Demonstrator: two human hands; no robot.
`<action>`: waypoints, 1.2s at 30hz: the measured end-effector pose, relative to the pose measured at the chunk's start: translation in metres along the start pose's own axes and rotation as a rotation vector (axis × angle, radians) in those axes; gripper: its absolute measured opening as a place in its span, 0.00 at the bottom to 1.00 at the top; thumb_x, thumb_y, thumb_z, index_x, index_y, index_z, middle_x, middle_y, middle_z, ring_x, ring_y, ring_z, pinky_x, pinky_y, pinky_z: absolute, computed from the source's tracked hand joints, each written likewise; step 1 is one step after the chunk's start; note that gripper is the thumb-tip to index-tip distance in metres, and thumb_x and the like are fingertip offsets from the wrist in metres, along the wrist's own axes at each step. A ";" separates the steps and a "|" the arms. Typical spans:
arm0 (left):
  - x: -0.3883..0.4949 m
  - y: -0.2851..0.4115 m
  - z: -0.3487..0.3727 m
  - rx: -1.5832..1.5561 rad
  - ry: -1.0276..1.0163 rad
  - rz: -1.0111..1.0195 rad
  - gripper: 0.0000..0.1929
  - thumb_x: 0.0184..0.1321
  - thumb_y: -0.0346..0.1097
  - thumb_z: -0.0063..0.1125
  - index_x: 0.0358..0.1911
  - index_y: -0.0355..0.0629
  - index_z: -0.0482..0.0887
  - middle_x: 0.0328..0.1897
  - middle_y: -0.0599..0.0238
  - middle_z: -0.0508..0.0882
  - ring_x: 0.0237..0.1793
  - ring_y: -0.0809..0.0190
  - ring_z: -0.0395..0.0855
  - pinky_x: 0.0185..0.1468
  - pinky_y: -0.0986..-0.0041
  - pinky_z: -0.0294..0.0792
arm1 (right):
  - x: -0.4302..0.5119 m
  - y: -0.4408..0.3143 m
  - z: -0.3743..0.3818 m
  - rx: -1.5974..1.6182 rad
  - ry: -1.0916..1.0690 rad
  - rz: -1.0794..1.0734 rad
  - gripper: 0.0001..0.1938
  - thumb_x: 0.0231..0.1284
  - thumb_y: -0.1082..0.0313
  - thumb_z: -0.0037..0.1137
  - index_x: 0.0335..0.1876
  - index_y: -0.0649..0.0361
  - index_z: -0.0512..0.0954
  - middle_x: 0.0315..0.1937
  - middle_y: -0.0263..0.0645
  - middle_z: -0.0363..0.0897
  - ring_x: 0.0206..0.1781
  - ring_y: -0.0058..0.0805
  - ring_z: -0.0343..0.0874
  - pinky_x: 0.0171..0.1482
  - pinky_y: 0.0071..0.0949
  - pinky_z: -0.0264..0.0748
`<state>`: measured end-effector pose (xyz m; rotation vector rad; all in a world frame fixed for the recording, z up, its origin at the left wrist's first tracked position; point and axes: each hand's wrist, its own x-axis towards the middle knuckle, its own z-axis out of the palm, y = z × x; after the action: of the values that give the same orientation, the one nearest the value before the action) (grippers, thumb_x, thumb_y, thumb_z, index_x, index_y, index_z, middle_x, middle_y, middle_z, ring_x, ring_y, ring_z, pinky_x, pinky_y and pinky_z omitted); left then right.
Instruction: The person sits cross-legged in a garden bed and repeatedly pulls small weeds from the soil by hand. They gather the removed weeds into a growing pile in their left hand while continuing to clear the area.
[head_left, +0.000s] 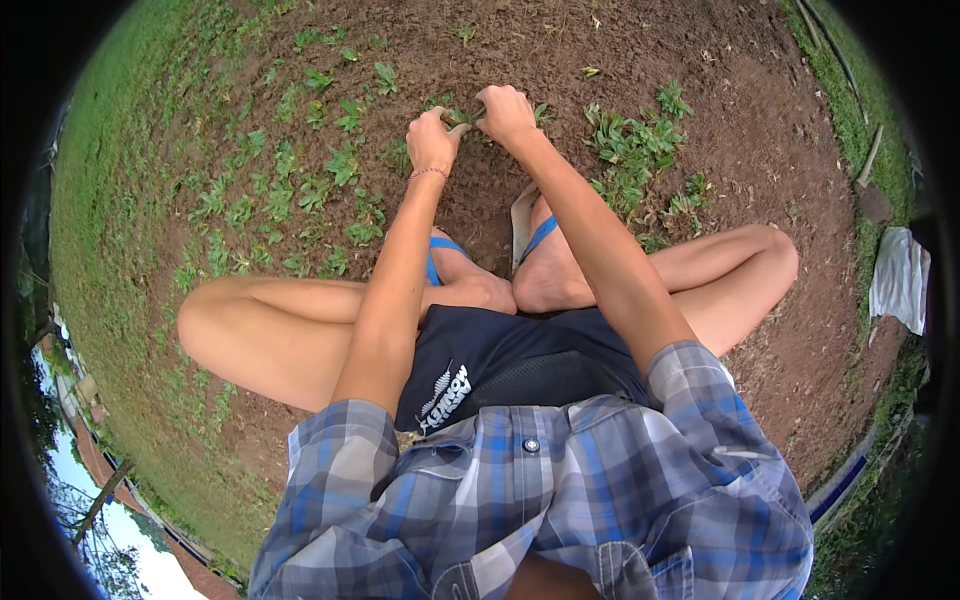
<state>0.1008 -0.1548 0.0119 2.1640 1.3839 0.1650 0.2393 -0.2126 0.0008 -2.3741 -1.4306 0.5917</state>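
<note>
Both of my hands are low over brown soil in front of my feet, close together. My left hand (435, 141), with a thin braided bracelet at the wrist, has its thumb and fingers bent at the near side of a small green leafy plant (466, 118). Opposite it, my right hand (507, 114) has curled fingers at the plant's other side. The fingertips hide part of the leaves, so whether either hand grips them cannot be made out. More low plants (345, 163) grow to the left of my left hand.
Pulled or flattened leafy plants (634, 146) lie in a patch right of my right hand. My feet in blue-strapped sandals (544, 236) are just below the hands. Grass edges the soil; a white sack (898, 277) and a stick (870, 156) lie far right.
</note>
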 end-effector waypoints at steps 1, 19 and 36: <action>0.000 0.000 -0.001 0.006 -0.005 0.005 0.19 0.50 0.43 0.78 0.42 0.42 0.89 0.33 0.54 0.89 0.40 0.48 0.88 0.45 0.58 0.79 | 0.003 0.000 0.000 -0.011 -0.002 0.000 0.21 0.46 0.68 0.71 0.50 0.60 0.85 0.41 0.53 0.86 0.49 0.50 0.85 0.53 0.44 0.82; 0.007 -0.017 -0.014 -0.095 -0.053 0.018 0.12 0.52 0.35 0.75 0.39 0.40 0.89 0.38 0.48 0.89 0.46 0.45 0.87 0.53 0.57 0.79 | 0.012 0.007 -0.029 -0.078 -0.230 -0.281 0.22 0.44 0.62 0.70 0.48 0.60 0.82 0.43 0.51 0.86 0.50 0.52 0.84 0.55 0.45 0.81; -0.021 -0.006 -0.014 0.343 -0.614 -0.070 0.36 0.34 0.49 0.87 0.50 0.40 0.89 0.55 0.57 0.88 0.57 0.51 0.86 0.58 0.61 0.81 | -0.056 0.007 -0.037 -0.217 -0.275 -0.075 0.28 0.39 0.55 0.75 0.45 0.68 0.81 0.43 0.58 0.85 0.51 0.56 0.84 0.55 0.46 0.80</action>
<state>0.0807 -0.1657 0.0246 2.1542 1.1720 -0.7521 0.2391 -0.2677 0.0402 -2.4627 -1.7743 0.8053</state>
